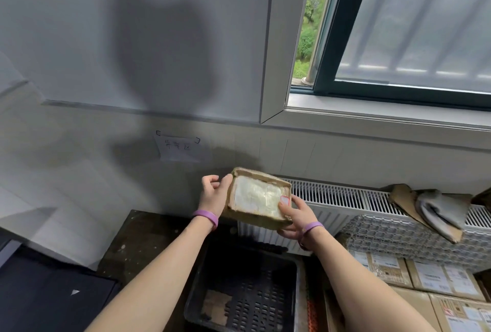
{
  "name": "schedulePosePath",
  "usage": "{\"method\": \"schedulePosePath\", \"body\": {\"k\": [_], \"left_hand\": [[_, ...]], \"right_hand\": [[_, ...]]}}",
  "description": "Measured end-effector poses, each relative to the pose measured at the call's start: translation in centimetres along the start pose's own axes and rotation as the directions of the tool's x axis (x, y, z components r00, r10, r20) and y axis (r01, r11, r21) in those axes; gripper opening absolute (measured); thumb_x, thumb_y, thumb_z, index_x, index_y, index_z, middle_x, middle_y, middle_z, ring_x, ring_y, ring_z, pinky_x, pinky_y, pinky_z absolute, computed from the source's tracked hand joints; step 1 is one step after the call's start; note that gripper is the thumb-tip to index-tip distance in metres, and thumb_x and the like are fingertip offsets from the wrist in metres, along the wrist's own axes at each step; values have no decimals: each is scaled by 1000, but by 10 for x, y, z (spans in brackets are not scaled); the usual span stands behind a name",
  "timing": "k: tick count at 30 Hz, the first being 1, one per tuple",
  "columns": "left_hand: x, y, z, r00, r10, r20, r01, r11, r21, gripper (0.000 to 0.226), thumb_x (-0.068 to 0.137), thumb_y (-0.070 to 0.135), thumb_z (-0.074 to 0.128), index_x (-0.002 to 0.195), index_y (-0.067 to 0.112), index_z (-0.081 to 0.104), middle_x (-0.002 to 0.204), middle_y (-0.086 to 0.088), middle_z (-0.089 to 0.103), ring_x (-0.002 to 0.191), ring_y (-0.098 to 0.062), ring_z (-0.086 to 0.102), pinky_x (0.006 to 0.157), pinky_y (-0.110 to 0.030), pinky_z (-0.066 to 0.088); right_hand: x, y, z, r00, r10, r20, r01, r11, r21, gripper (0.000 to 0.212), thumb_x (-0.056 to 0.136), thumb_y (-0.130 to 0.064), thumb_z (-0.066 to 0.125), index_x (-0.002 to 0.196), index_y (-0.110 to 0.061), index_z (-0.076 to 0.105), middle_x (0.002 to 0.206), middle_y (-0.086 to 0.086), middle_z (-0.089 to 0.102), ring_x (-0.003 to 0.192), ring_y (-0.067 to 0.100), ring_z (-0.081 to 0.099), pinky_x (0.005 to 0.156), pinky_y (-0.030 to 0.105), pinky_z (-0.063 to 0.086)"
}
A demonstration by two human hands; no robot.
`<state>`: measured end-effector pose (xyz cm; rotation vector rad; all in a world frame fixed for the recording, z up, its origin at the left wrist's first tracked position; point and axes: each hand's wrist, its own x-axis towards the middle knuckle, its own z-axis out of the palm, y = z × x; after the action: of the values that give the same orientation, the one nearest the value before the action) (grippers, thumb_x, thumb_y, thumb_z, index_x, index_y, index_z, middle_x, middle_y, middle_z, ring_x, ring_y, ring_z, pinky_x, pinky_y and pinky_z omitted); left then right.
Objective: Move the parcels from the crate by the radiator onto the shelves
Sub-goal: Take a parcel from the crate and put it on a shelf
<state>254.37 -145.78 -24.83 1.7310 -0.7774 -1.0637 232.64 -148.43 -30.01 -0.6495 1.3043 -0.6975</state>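
A small brown cardboard parcel (259, 198) with a white taped label is held up in front of the wall, above the crate. My right hand (296, 218) grips its lower right corner, thumb on the label. My left hand (214, 194) touches its left edge with the thumb, the other fingers curled loosely. Below, the black slotted plastic crate (240, 297) stands on the floor by the white radiator (334, 200); I see a brown scrap on its bottom. Both wrists wear purple bands. No shelves are in view.
Stacked labelled cardboard boxes (425, 278) fill the lower right, with bubble wrap (398, 236) behind them. Cardboard and a grey cloth (435, 212) lie on the radiator. A paper sign (178, 147) hangs on the wall. A dark surface (50, 297) is at lower left. A window is upper right.
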Motion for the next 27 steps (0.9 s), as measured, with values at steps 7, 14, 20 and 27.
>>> {"method": "schedulePosePath", "body": {"k": [7,14,20,27], "left_hand": [[4,-13,1,994,-3,107,-37,930,366,44,76,57,66,87,16,54,85,-2,59,75,-16,55,67,-31,44],[-3,-21,-1,922,-158,355,-46,863,503,56,76,54,70,114,22,44,106,2,59,88,-13,61,72,-29,51],[1,-43,-17,965,-14,263,-58,964,261,52,82,37,71,124,19,47,115,-1,60,102,-15,61,94,-36,50],[5,-47,-40,991,0,133,-7,999,49,39,86,39,66,114,29,42,101,12,57,88,0,57,69,-18,45]], "right_hand": [[-7,-12,-7,992,-127,22,129,973,-193,25,92,-14,63,111,-31,64,84,-7,70,60,4,65,49,21,50],[-8,-14,8,954,-272,125,297,910,-289,29,85,-9,72,113,-9,69,86,-7,72,64,-5,65,54,10,47],[-5,-14,23,947,-300,119,315,938,-146,50,82,-4,72,128,-14,55,130,9,58,119,16,55,100,33,47],[-14,-1,67,960,-95,264,148,970,-190,75,83,-16,74,136,-51,34,118,-2,68,106,19,67,82,46,55]]}}
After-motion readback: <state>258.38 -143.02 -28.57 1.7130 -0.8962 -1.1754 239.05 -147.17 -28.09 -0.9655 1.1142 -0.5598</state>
